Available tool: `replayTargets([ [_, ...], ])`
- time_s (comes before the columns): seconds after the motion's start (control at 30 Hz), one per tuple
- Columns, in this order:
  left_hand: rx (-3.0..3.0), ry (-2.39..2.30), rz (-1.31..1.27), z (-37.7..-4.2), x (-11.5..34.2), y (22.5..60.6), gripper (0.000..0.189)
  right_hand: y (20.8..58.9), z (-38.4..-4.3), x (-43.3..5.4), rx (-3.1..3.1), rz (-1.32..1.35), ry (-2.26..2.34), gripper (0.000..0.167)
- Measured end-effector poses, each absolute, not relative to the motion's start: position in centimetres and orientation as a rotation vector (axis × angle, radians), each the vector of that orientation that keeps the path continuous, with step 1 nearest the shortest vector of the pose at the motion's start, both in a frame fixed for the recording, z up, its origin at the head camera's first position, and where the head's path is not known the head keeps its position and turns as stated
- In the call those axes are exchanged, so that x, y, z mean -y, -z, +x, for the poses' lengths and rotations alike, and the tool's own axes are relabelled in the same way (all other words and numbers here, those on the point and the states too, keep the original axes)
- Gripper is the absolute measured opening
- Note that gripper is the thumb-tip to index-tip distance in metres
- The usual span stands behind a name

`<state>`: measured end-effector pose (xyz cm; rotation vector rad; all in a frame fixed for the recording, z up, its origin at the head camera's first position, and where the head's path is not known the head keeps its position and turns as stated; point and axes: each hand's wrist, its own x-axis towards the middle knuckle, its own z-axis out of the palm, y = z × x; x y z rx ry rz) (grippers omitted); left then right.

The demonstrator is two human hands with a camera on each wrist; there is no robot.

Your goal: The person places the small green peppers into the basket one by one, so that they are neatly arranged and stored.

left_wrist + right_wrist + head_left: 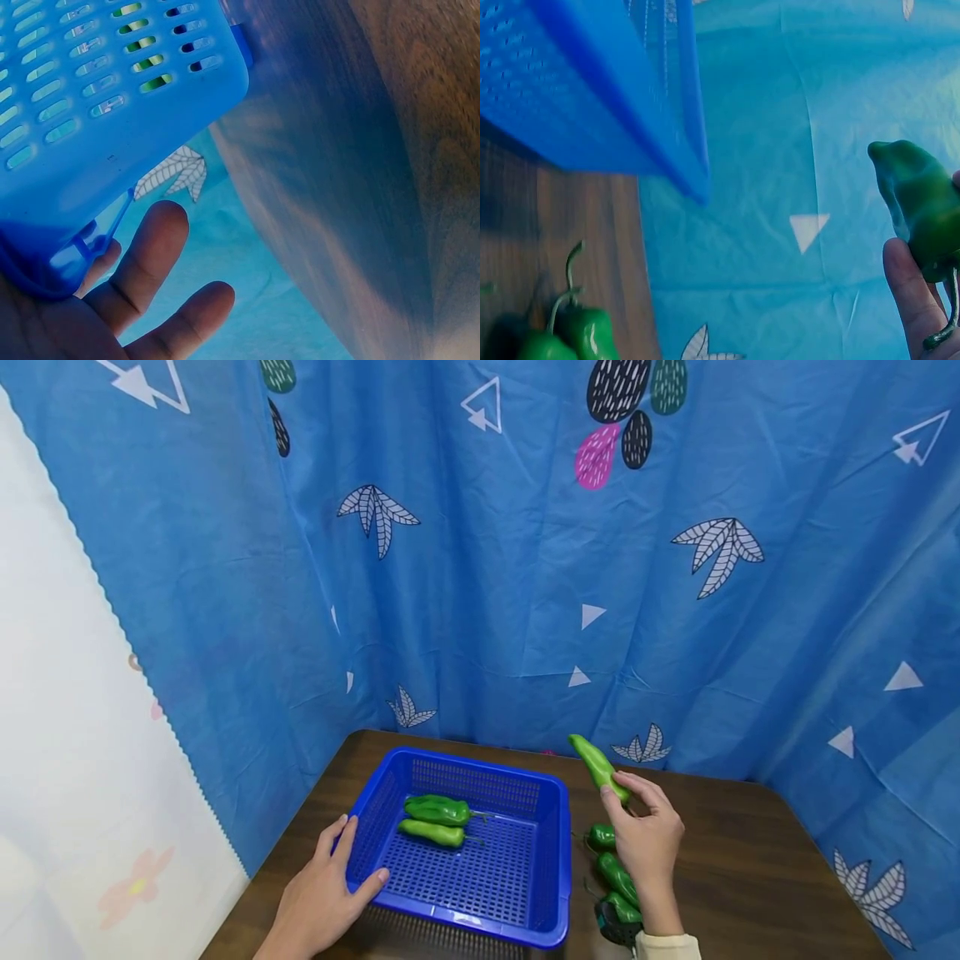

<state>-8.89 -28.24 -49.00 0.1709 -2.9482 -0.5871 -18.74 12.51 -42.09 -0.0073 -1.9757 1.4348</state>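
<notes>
My right hand (648,835) pinches a light green pepper (596,766) near its stem end, raised above the table with its tip pointing up and left. In the right wrist view this pepper (919,195) rests between thumb and fingers, its stem hanging down. A blue plastic basket (555,860) stands left of that hand. Inside lie a dark green pepper (438,810) and a lighter one (433,832), side by side. At the basket's near left corner rests my left hand (318,893), fingers extended and apart along the rim.
Several dark green peppers (617,877) lie in a row on the brown wooden table (742,868), right of the basket and partly behind my right wrist. A dark object (617,927) sits at that wrist. A blue patterned curtain (487,568) hangs behind the table.
</notes>
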Motion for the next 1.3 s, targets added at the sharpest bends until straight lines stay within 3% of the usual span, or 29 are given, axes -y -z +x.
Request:
replayTargets([
  [0.17, 2.946, 0.57, 0.169, -8.8, 28.5, 49.0, 0.107, 39.9, -17.8, -9.9, 1.966, 0.094, -1.478, 0.022],
  [0.4, 2.931, 0.558, 0.154, -8.8, 28.6, 48.7, 0.106, 41.9, -19.7, -8.5, 1.963, 0.21, -1.527, 0.024],
  [1.3, 2.919, 0.617, 0.202, -8.5, 28.2, 48.9, 0.106, 42.7, -21.4, -0.5, 2.158, 0.378, -1.552, 0.02],
])
